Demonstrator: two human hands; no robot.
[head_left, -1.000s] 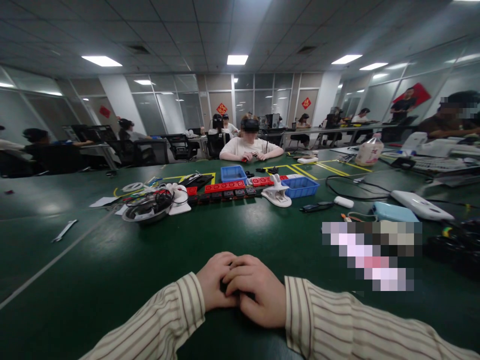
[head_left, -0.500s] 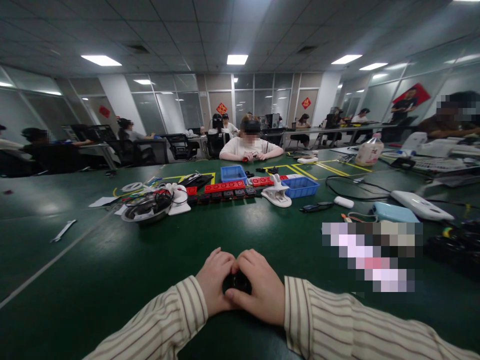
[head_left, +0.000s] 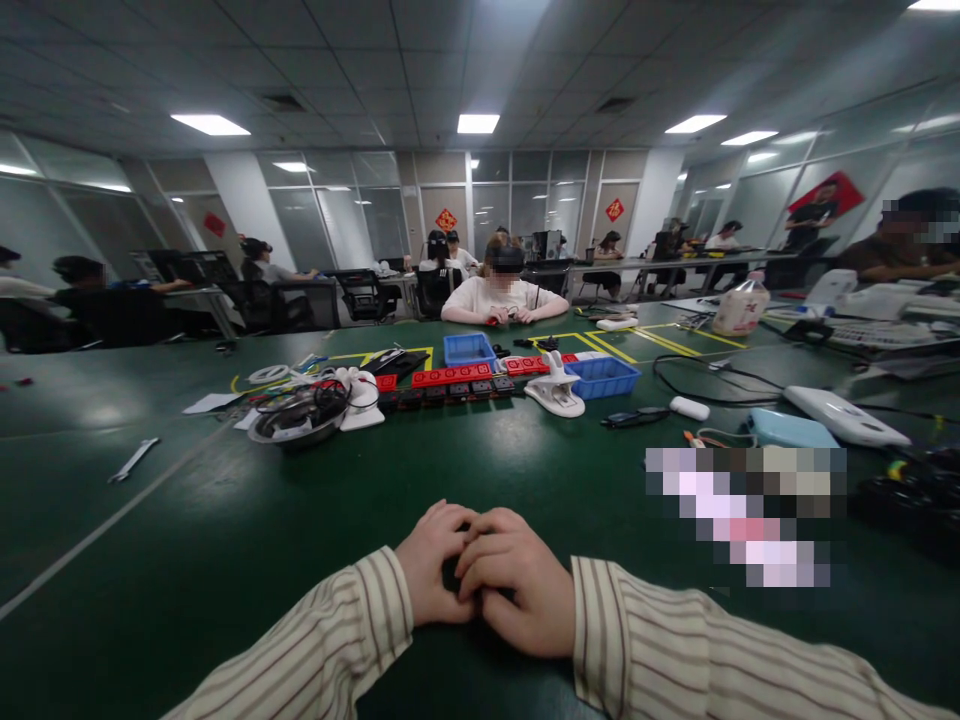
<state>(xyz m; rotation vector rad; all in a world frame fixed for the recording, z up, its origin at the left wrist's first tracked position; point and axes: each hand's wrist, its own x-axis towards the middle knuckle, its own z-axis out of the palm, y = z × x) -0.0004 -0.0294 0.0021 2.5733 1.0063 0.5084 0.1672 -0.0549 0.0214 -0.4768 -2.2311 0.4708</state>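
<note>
Close in front of me, my left hand (head_left: pixel 435 565) and my right hand (head_left: pixel 525 580) meet over the green table (head_left: pixel 375 480). The left hand curls, thumb low and fingers arched, around a small dark thing (head_left: pixel 451 574) that is almost fully covered. Bent fingers of the right hand lie across it and touch the left fingertips. What kind of thing it is cannot be made out.
Farther off are a metal bowl (head_left: pixel 315 435) of cables, red socket blocks (head_left: pixel 450 374), a white clamp (head_left: pixel 556 392) and a blue bin (head_left: pixel 604 378). A wrench (head_left: pixel 135 460) lies left. Across the table sits a person (head_left: pixel 502 290).
My right fingers have come down over the dark thing, which showed between both hands before. The left hand has barely moved.
</note>
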